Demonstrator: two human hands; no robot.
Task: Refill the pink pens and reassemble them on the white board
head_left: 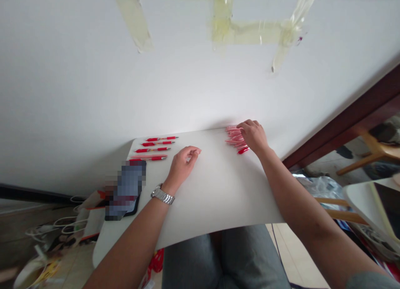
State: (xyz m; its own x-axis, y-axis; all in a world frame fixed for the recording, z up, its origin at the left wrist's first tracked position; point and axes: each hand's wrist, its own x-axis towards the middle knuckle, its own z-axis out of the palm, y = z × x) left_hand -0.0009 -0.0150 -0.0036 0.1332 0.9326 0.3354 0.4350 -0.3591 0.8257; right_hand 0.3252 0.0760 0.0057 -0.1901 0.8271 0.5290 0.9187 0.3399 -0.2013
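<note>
My right hand (254,135) rests on a pile of red pen parts (235,138) at the far right of the white table (218,185), its fingers curled over them. My left hand (184,163) lies near the table's middle with fingers loosely curled, and nothing shows in it; a metal watch (162,195) sits on its wrist. Several assembled red pens (158,147) lie in a row at the far left, just left of my left hand.
A dark phone, blurred out (126,191), lies at the table's left edge. The white wall (187,72) with yellowed tape strips stands right behind the table. Bags and clutter lie on the floor at left; a wooden chair and another table stand at right.
</note>
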